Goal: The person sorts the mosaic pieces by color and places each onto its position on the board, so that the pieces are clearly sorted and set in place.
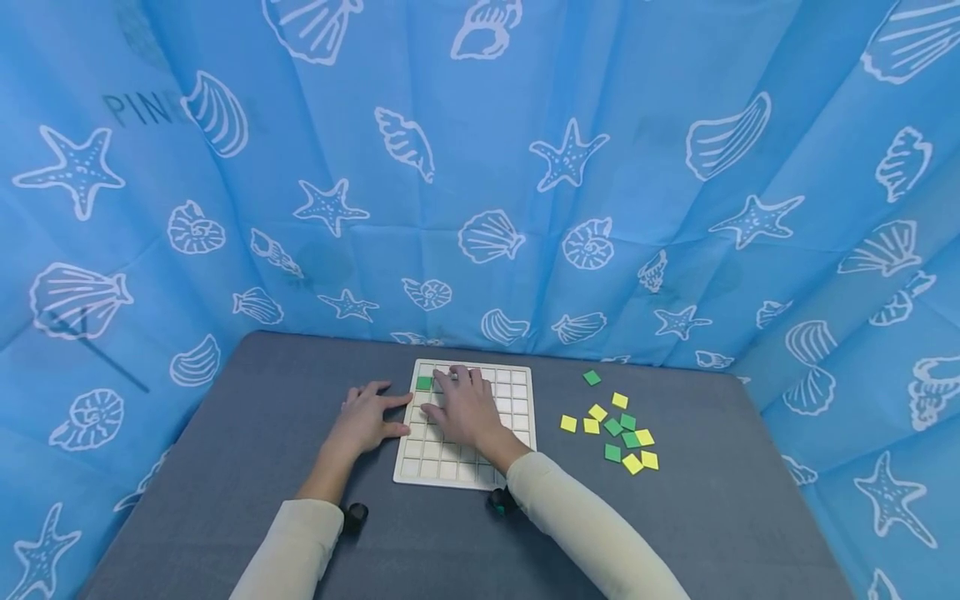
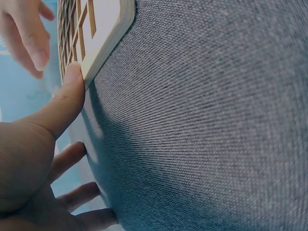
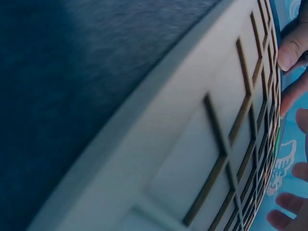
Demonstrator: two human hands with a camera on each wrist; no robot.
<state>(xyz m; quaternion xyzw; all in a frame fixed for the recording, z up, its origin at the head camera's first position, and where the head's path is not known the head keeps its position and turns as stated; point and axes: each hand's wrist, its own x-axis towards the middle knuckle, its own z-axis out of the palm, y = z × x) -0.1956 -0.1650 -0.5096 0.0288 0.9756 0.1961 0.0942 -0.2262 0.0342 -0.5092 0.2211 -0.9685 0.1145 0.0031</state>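
A pale wooden grid board (image 1: 412, 471) lies on the table, with one green square tile (image 1: 423, 383) in a cell near its far left corner. At the board's left edge is my left hand (image 1: 360, 421), thumb and index finger extended to touch the rim; its other fingers spread over the cloth in the left wrist view. My right hand (image 1: 468, 412) hovers over the board's middle and far part, fingers spread and slightly bent. In the right wrist view its fingers (image 3: 301, 171) are apart, and no tile shows between them. The palm hides several cells.
Loose yellow tiles (image 1: 568, 423) and green tiles (image 1: 612, 452) lie scattered to the right of the board on the grey table (image 1: 712, 500). A blue curtain (image 1: 495, 283) with white shell and starfish prints hangs behind and along both sides.
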